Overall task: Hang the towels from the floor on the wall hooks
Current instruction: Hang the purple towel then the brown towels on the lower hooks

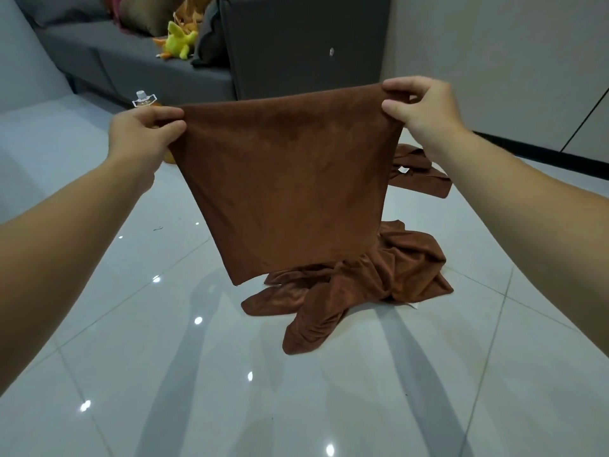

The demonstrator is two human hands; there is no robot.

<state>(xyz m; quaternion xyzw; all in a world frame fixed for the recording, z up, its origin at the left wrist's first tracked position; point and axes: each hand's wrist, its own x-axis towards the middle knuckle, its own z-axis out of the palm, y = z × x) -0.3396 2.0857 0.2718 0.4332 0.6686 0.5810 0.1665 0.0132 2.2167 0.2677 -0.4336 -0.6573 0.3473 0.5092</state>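
A brown towel (286, 186) hangs spread out in the air in front of me. My left hand (145, 133) pinches its upper left corner and my right hand (425, 110) pinches its upper right corner. Below it, a crumpled brown towel (362, 291) lies on the glossy tiled floor. Another brown towel (418, 171) lies farther back on the floor, partly hidden behind the held one. No wall hooks are in view.
A grey sofa (138, 61) with cushions and a yellow plush toy (179, 41) stands at the back left. A dark cabinet (306, 44) stands behind the towel. A small white pouch (143, 98) lies by the sofa. A white wall (494, 61) runs along the right.
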